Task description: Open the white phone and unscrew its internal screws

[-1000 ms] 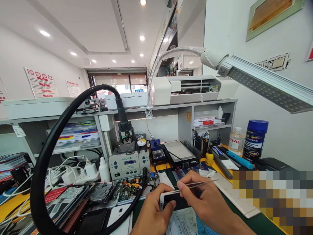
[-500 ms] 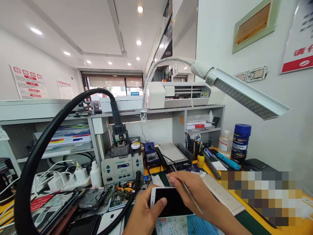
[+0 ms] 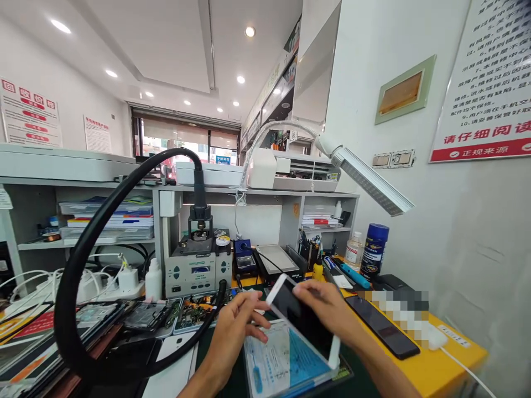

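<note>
A white-framed phone point(image 3: 305, 318) with a dark screen slants over a blue and white printed box or packet point(image 3: 271, 354) in front of me. My right hand point(image 3: 327, 307) grips the phone by its upper right edge, thumb and fingers closed on it. Near the phone's top left corner is my left hand point(image 3: 240, 326), its fingers apart and holding nothing. One of its fingertips comes close to the phone's edge; I cannot tell whether it touches.
At the left, a black hose point(image 3: 66, 309) arches over stacked phone parts point(image 3: 78, 342) from a grey soldering station point(image 3: 193, 271). A dark phone point(image 3: 384, 326) lies on the yellow tabletop at right. A blue spray can point(image 3: 375, 251) stands behind it. A lamp point(image 3: 373, 182) hangs above.
My left hand has let go of the phone, and my right hand now holds it. The phone has turned from level to slanting. The thin tool in my right hand is no longer visible. The view has shifted right.
</note>
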The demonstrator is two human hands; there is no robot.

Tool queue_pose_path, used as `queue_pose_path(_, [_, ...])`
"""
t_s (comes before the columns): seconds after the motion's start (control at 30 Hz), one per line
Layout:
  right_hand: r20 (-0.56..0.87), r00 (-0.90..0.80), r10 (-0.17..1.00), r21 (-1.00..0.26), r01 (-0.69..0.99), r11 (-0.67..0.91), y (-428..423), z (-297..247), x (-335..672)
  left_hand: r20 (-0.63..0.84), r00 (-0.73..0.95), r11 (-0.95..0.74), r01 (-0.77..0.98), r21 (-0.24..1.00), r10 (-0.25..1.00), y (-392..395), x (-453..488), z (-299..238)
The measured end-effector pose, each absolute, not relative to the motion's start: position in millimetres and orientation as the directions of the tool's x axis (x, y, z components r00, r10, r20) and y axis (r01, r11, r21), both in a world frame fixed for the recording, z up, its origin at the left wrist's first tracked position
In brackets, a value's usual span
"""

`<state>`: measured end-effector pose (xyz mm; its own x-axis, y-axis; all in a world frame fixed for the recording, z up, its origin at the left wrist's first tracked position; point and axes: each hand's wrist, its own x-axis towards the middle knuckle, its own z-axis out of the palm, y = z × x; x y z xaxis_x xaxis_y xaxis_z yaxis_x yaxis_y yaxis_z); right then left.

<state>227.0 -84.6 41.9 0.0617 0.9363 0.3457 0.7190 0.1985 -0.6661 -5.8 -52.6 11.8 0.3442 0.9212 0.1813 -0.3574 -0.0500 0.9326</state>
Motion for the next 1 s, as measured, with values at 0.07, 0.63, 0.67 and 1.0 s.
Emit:
queue_pose_path(0.07, [0.311, 0.252, 0.917, -0.669, 0.743, 0.023, -84, 44, 264, 0.187, 0.311, -0.059, -0.379, 0.924, 0.932, -51, -9, 14])
queue_pose_path(0.63, [0.185, 0.597, 0.781, -0.389, 0.774, -0.500, -59, -13, 341, 0.240, 0.220, -0.149, -0.364, 0.919, 0.946, -34, -15, 0])
queue_pose_path(0.67, [0.194, 0.593, 0.782, -0.366, 0.783, -0.503, -59, -14, 339, 0.245, 0.218, -0.156, -0.360, 0.920, 0.945, -34, -16, 1])
queue_pose_path(1.0, [0.285, 0.562, 0.776, -0.184, 0.827, -0.531, -66, -23, 315, 0.314, 0.227, -0.263, -0.226, 0.938, 0.922, -36, -17, -1])
